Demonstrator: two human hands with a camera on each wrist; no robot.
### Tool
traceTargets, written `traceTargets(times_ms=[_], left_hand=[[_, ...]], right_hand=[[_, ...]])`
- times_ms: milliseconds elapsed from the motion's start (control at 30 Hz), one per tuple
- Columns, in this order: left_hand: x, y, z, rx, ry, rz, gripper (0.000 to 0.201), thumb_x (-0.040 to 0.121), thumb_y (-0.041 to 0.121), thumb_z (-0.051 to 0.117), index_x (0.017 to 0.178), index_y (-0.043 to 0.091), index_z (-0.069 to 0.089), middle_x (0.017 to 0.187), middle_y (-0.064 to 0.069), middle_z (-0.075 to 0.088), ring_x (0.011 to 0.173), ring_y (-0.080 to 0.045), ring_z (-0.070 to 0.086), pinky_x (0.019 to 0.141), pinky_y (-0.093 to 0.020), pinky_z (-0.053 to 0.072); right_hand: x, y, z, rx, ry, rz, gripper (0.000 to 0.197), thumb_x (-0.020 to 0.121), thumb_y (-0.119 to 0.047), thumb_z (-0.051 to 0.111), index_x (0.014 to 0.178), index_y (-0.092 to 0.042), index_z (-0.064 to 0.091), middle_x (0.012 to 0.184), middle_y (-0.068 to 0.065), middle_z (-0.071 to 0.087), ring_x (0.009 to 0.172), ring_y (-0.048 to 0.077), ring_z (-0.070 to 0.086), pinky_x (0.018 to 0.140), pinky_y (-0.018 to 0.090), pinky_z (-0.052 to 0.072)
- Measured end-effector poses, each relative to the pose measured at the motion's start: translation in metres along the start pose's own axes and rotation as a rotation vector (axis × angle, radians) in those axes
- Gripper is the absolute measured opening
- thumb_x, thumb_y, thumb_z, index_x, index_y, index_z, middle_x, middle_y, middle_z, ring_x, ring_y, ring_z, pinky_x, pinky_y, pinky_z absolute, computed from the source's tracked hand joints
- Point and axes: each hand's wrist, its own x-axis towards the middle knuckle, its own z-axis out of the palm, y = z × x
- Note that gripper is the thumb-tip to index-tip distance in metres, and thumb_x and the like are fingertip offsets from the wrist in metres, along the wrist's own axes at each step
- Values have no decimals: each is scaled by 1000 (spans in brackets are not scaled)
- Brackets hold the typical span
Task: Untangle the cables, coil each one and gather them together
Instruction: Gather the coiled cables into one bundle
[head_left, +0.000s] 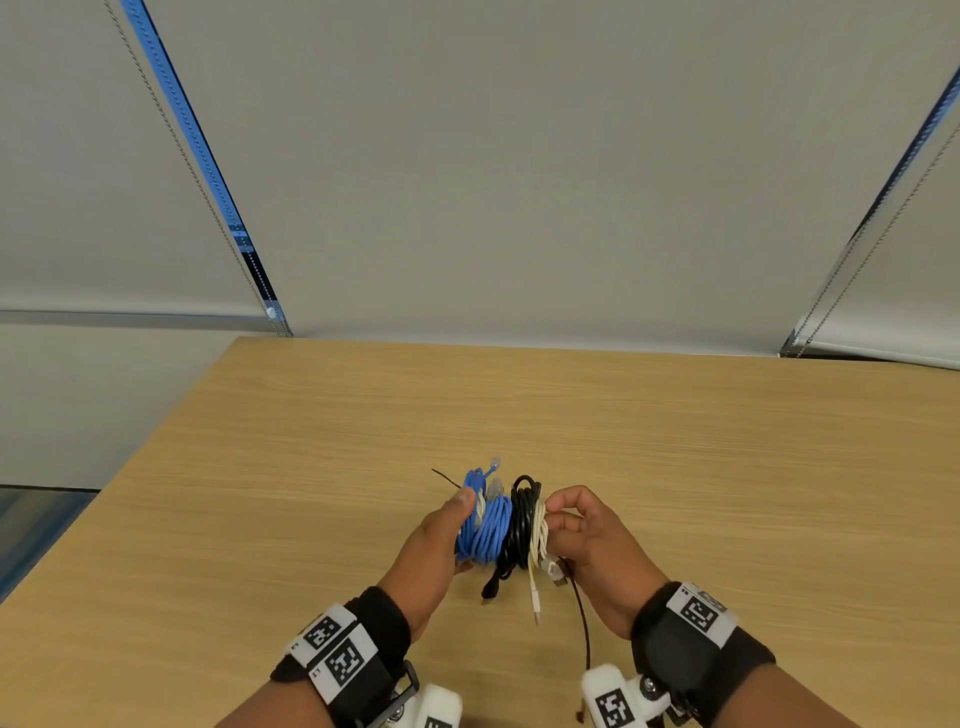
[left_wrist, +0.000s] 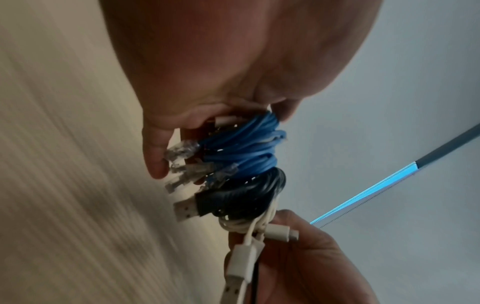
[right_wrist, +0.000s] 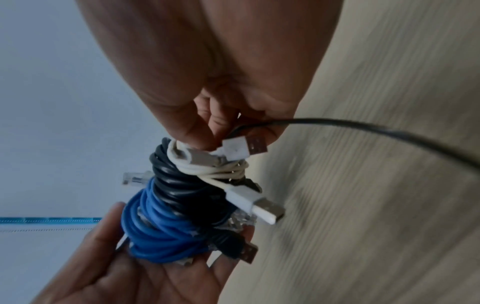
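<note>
A bundle of coiled cables is held between both hands just above the wooden table (head_left: 675, 441). From left to right it is made of a blue network cable coil (head_left: 488, 527), a black USB cable coil (head_left: 519, 519) and a white cable coil (head_left: 540, 535). My left hand (head_left: 462, 530) grips the blue end, thumb on top and fingers underneath. My right hand (head_left: 556, 522) pinches the white coil with curled fingers. In the right wrist view, white USB plugs (right_wrist: 259, 203) hang off the white coil (right_wrist: 221, 168). Clear plugs (left_wrist: 182, 152) stick out of the blue coil (left_wrist: 246, 148).
A thin black cable (head_left: 582, 618) trails from my right hand toward the table's near edge and shows in the right wrist view as the thin black cable (right_wrist: 376, 129). A thin black tail (head_left: 444, 477) pokes out behind the left thumb. Window blinds (head_left: 519, 182) hang beyond the far edge.
</note>
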Motion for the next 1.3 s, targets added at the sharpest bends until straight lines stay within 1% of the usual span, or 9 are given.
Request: traceTargets(times_ms=[167, 300, 367, 467, 533, 700, 933, 1033, 1300], left_hand=[[0, 0, -1, -26, 19, 48, 43, 92, 42, 61, 94, 0, 66, 105, -7, 76, 102, -19, 71, 93, -40, 57], [2, -4, 0, -34, 107, 75, 36, 93, 28, 68, 76, 2, 51, 106, -24, 63, 103, -40, 63, 102, -64, 47], [2, -2, 1, -39, 137, 99, 42, 90, 31, 70, 75, -2, 50, 98, -18, 56, 94, -33, 58, 103, -69, 43], [4, -6, 1, -47, 145, 58, 50, 94, 48, 58, 98, -1, 63, 106, -6, 66, 100, -20, 64, 100, -61, 50], [5, -11, 0, -78, 160, 5, 37, 103, 46, 47, 112, 18, 69, 120, 4, 69, 110, -11, 66, 102, -52, 52], [14, -23, -5, -66, 175, 53, 3, 101, 10, 56, 104, 10, 55, 134, 4, 63, 121, -10, 62, 108, -50, 49], [21, -35, -13, 15, 274, 83, 10, 101, 10, 56, 106, 18, 59, 132, 13, 65, 114, 1, 64, 98, -35, 56], [25, -34, -18, 65, 316, 87, 13, 102, 8, 52, 104, 19, 60, 129, 13, 67, 115, -2, 63, 103, -39, 53], [28, -33, -24, 209, 293, 90, 26, 99, -1, 49, 106, 20, 62, 127, 7, 68, 117, -9, 63, 106, -42, 51]], right_hand=[[1, 7, 0, 73, -37, 82, 39, 83, 19, 47, 109, -9, 51, 84, 10, 65, 60, 20, 56, 51, 30, 42], [4, 11, 3, 64, -33, 127, 39, 81, 16, 46, 108, -10, 52, 82, 9, 68, 61, 20, 57, 54, 31, 41], [6, 12, 5, 64, -22, 140, 37, 78, 12, 48, 108, -10, 52, 83, 10, 68, 61, 20, 56, 56, 33, 41], [9, 13, 6, 60, 28, 158, 33, 80, 10, 48, 105, -11, 53, 78, 11, 67, 60, 19, 54, 56, 33, 39], [12, 15, 5, 67, 72, 170, 30, 84, 11, 45, 102, -12, 55, 73, 11, 64, 59, 20, 52, 55, 32, 38], [14, 19, 3, 96, 109, 200, 29, 86, 10, 48, 104, -11, 55, 76, 14, 62, 60, 21, 53, 54, 33, 41], [15, 15, -2, -93, 103, 231, 27, 90, 6, 43, 110, -9, 52, 74, 9, 61, 57, 18, 52, 57, 33, 47], [10, 8, -9, -219, 10, 259, 35, 88, 6, 45, 117, -12, 51, 78, 10, 58, 64, 20, 53, 61, 36, 53], [-4, 8, -13, -492, -152, 200, 75, 79, 1, 65, 140, -33, 38, 114, 24, 67, 85, 25, 64, 74, 37, 53]])
